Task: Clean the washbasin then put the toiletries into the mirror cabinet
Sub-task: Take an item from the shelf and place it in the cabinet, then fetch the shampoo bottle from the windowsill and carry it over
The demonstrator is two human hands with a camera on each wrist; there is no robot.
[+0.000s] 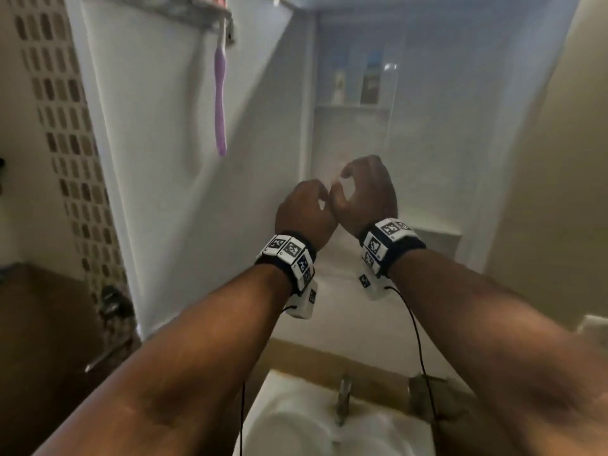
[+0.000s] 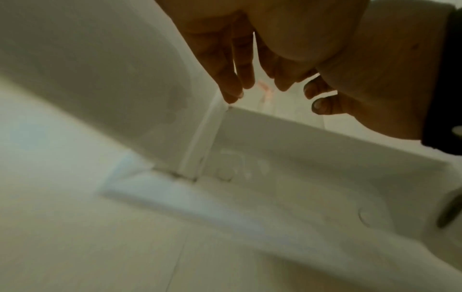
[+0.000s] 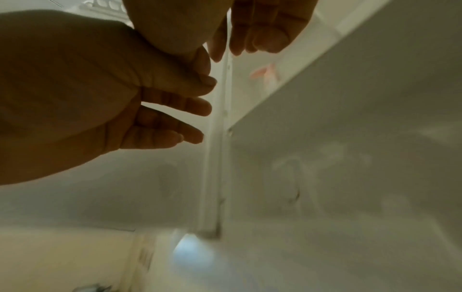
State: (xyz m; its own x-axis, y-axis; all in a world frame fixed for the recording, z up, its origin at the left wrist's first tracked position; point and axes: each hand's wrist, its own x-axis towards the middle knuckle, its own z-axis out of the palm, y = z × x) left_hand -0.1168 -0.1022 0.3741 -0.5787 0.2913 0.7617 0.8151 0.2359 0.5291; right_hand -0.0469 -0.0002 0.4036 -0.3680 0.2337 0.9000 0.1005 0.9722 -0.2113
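Both my hands are raised close together in front of the open mirror cabinet (image 1: 352, 136). My left hand (image 1: 307, 209) has loosely curled fingers and holds nothing. My right hand (image 1: 365, 189) is just to its right, thumb and fingers bent toward each other around empty air. In the wrist views the left hand's fingers (image 2: 232, 79) and the right hand's fingers (image 3: 252, 33) hang relaxed near the cabinet's white edge. Two bottles (image 1: 370, 83) stand on an upper cabinet shelf. A purple toothbrush (image 1: 220, 93) hangs from a rack on the open cabinet door (image 1: 164, 166). The white washbasin (image 1: 296, 426) lies below my forearms.
A metal tap (image 1: 343, 399) stands at the basin's back rim, with a brownish object (image 1: 422, 396) beside it. A dark wooden door with a metal handle (image 1: 110, 307) is at the left. A blurred pink item (image 2: 266, 90) sits inside the cabinet.
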